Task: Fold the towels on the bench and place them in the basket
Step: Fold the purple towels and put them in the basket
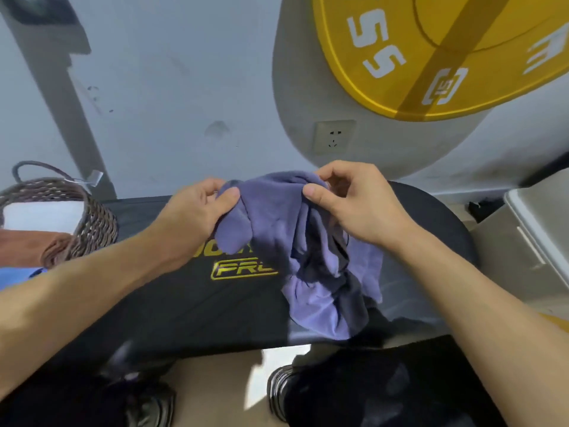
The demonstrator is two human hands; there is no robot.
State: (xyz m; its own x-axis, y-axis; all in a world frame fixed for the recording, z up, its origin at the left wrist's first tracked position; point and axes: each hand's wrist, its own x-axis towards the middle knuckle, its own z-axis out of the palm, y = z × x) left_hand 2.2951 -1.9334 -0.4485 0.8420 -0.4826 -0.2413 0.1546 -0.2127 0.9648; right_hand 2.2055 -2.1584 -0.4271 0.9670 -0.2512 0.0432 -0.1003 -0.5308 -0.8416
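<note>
Hands raised above the black padded bench with its yellow lettering, you hold one crumpled purple cloth towel by its top edge. Your left hand pinches a bunched corner between thumb and fingers; your right hand pinches the edge a short way along, thumb pressed on the fabric. The two hands are near each other but not touching. Most of the towel hangs twisted below them, its lower folds resting on the bench.

Risk, judged from this view: the cloth is still knotted on itself, so pulling the hands apart may spread a twisted rather than a flat sheet, and the fold would come out lumpy. Both grips are shallow pinches; a sharp shake could slip a corner free and drop the towel off the bench's near edge toward your shoes.

Count: one purple towel in hand; one brown woven basket at the bench's left end, holding one white folded towel. A brownish cloth shows beside the basket, cut off by the frame; whether it is another towel cannot be told.
</note>
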